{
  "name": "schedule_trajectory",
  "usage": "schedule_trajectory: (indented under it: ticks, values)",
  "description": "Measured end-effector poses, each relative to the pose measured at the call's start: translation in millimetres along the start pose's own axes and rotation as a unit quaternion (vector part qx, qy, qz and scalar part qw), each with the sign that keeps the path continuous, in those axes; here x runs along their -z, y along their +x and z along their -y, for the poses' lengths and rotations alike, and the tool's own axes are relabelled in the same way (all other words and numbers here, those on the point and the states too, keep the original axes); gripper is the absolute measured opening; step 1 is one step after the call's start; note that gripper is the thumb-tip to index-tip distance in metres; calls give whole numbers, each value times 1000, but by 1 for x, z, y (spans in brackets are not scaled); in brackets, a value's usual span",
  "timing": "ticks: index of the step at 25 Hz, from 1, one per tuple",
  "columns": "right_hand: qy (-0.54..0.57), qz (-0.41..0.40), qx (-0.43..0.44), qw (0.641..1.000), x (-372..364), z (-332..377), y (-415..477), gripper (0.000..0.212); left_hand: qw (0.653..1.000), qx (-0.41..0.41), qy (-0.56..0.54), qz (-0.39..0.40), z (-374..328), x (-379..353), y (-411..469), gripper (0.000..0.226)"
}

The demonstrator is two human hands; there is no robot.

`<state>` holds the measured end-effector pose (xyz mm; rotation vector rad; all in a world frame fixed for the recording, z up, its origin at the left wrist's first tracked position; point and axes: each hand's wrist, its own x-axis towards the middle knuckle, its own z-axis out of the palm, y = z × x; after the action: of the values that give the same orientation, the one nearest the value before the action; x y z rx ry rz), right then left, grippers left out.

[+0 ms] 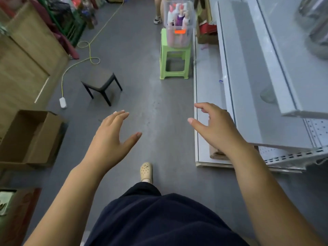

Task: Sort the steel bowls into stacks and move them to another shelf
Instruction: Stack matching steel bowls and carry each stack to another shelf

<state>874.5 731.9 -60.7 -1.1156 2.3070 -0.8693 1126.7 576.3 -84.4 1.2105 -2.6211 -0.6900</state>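
Both hands are hovering over the grey floor in the middle of the frame, holding nothing. The left hand (pixel 113 139) is lying flat, its fingers straight and close together with the thumb splayed out to the right. The right hand (pixel 214 128) is reaching a little further right, its fingers loosely curved and apart, and its thumb is pointing left. Neither is touching anything, and they look readied for a two-handed lift rather than resting.

The steel bowls (pixel 316 23) are probably the blurred, shiny grey shapes sitting on the top tier at the upper right edge. They are too smeared to count or to tell whether they are stacked. They are well apart from both hands, so no bowl is being carried at this moment.

The pale shelf unit (pixel 248 86) is running down the right side, its lower tiers bare where they are showing, which is likely why the right hand is leaning that way. One beige shoe (pixel 146 170) is planted ahead at lower centre, suggesting a step along the aisle.

Further up, a green stool (pixel 174 55) is carrying a clear tub (pixel 179 23) of bottles, and a black stool (pixel 102 84) is standing left of centre. An open cardboard box (pixel 30 137) is sitting at the left edge — all obstacles to steer round
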Motion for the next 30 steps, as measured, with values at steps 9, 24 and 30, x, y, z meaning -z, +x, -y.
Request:
schedule_trajectory:
  ticks: [9, 24, 30]
  values:
    - [47, -129, -80, 987, 11, 58, 172, 49, 984, -171, 3, 57, 8, 50, 261, 71]
    - [17, -349, -157, 924, 194, -12, 398, 49, 916, -380, -121, 39, -219, 3, 586, 69]
    - [38, -397, -225, 889, 224, -51, 441, 61, 888, -427, -152, 77, -296, -31, 666, 68]
